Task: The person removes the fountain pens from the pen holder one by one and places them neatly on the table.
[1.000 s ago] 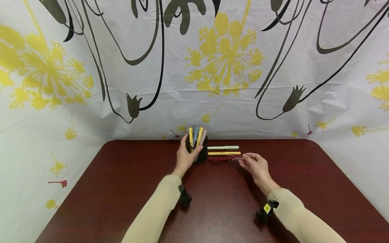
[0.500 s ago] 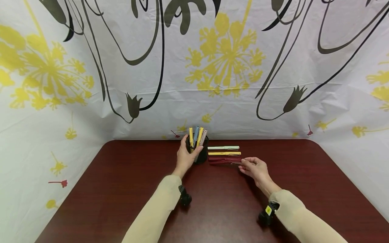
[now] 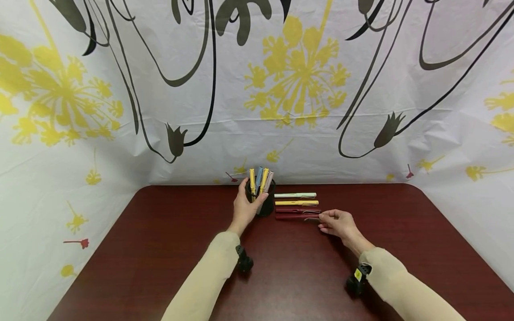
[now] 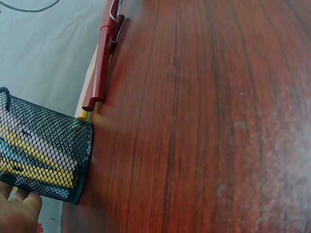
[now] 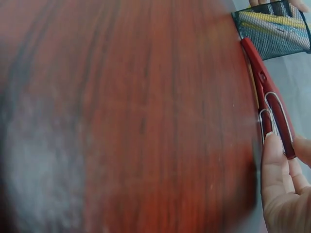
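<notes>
My left hand [image 3: 246, 207] grips a black mesh pen cup [image 3: 266, 206], thumb on its near side. Two yellow pens, a blue pen [image 3: 259, 174] and a greyish pen [image 3: 270, 178] stand in it; the left wrist view shows them through the mesh [image 4: 43, 150]. With thumb and fingers, my right hand [image 3: 339, 224] pinches the clip end of a dark red pen [image 3: 291, 217]. In the right wrist view, that red pen [image 5: 256, 60] appears beside another red pen [image 5: 266, 122]. On the table, the other red pen [image 3: 293, 211] lies just beyond it, roughly parallel.
Beyond the red pens, a yellow pen [image 3: 295, 203] and a pale green pen [image 3: 295, 195] lie in parallel, to the right of the cup. The dark wood table [image 3: 289, 276] ends at a white patterned cloth [image 3: 225, 147] hanging behind it.
My right hand has come nearer to me with its red pen, uncovering the other red pen behind it. The left hand and the cup have stayed put.
</notes>
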`<state>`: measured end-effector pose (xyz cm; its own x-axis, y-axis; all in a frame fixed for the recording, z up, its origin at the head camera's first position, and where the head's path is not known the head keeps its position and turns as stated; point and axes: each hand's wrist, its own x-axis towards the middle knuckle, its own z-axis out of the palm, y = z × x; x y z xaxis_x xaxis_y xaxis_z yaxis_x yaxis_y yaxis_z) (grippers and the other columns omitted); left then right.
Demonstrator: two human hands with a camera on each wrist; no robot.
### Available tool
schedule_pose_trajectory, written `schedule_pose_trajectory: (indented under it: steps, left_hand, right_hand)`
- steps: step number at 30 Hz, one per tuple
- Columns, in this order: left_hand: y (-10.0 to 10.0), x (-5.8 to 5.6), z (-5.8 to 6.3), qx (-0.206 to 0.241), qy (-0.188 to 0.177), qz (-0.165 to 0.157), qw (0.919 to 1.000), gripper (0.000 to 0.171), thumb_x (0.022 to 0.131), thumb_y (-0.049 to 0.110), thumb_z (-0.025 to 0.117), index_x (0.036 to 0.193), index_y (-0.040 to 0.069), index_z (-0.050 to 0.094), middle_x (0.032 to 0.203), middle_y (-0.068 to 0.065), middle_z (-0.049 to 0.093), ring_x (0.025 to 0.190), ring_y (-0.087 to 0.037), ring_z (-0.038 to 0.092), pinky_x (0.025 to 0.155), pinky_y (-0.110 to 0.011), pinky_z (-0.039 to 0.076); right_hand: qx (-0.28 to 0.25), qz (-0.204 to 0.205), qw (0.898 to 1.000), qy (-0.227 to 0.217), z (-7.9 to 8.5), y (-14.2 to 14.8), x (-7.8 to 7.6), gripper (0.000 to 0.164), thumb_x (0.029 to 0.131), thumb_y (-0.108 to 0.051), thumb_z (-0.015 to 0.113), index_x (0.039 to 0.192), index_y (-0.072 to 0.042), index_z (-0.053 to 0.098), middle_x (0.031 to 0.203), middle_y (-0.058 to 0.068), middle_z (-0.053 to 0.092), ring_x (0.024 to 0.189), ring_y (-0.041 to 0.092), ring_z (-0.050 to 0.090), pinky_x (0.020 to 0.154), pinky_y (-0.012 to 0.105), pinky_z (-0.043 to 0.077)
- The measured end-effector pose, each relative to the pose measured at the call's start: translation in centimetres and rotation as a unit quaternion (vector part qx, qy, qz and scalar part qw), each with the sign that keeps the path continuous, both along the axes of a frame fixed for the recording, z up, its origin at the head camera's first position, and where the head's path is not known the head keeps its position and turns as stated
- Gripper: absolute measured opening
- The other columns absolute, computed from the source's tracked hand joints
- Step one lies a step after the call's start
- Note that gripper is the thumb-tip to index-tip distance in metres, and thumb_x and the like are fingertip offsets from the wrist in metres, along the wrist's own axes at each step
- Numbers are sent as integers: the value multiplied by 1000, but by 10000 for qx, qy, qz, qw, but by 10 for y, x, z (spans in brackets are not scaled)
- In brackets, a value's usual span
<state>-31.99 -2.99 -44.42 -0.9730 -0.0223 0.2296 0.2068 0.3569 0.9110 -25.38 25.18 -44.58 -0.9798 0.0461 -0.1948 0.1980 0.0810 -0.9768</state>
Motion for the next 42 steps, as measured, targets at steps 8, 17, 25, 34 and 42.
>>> schedule_pose_trajectory:
  steps: [8, 17, 25, 34, 42]
  left_hand:
    - [0, 1, 1, 32, -38, -38, 10000, 83, 82, 45, 70, 148, 20, 28, 140, -14, 45, 126, -33, 46, 98, -51, 41]
    - [0, 1, 0, 50, -31, -46, 10000, 83, 82, 44, 71, 148, 18, 27, 141, -14, 44, 127, -32, 45, 98, -50, 41]
    - [0, 1, 0, 30, -39, -48, 10000, 82, 82, 43, 71, 148, 19, 27, 141, -14, 44, 126, -31, 46, 98, -50, 41]
    - [0, 0, 0, 22, 42, -56, 10000, 83, 82, 44, 71, 148, 17, 28, 140, -14, 46, 125, -31, 47, 98, -49, 42]
    - [0, 0, 1, -2, 0, -31, 10000, 83, 82, 44, 71, 148, 18, 28, 139, -14, 46, 124, -32, 47, 97, -50, 42]
  right_hand:
    - [617, 332, 9975, 31, -1, 4, -4, 25, 94, -7, 57, 109, 12, 55, 85, 7, 66, 69, 11, 66, 64, 26, 56]
    - [1147, 676, 9910, -115, -1, 10, -11, 27, 94, -10, 57, 111, 11, 58, 84, 5, 67, 67, 10, 65, 62, 25, 55]
    - [1517, 898, 9842, -157, 0, 14, -16, 24, 94, -12, 59, 106, 9, 61, 83, 6, 64, 63, 9, 63, 57, 24, 52]
    - [2011, 1189, 9722, 161, 3, 16, -17, 21, 93, -11, 59, 101, 8, 64, 79, 5, 62, 59, 10, 58, 55, 27, 50]
    - [2179, 1275, 9674, 211, 3, 16, -19, 19, 93, -11, 60, 100, 6, 64, 77, 6, 60, 59, 12, 58, 54, 28, 50]
